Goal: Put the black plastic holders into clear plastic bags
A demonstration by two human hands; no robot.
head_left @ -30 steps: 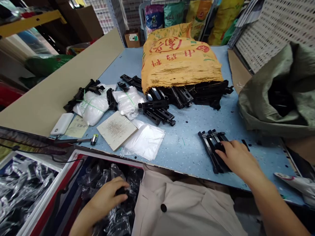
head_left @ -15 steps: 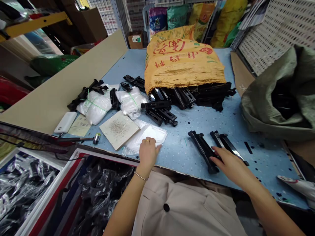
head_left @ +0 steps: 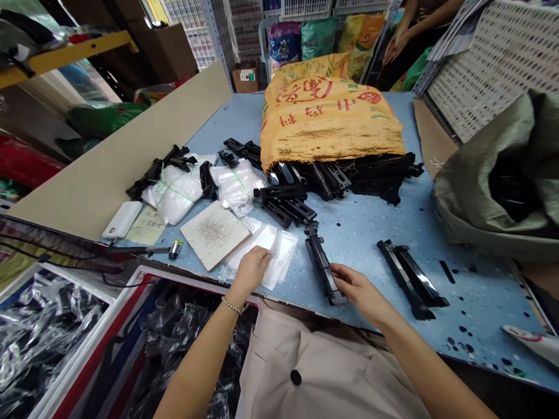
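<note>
My left hand pinches a flat clear plastic bag lying on a stack of similar bags beside a square board. My right hand grips the lower right side of a long black bracket-like part, which is raised slightly on edge at the table's front. Its fingertips are partly hidden behind the part. Further right, another pair of long black parts lies on the blue table.
A yellow woven sack spills many black parts at the back. Bundled bags, a white power bank and a hammer lie left. A green sack stands right. Crates of wrapped parts sit below. Another person's hands show behind.
My right hand has moved left with the black part, away from the other pair. My left hand has drawn a plastic bag apart from the stack. Another person has appeared at the back.
</note>
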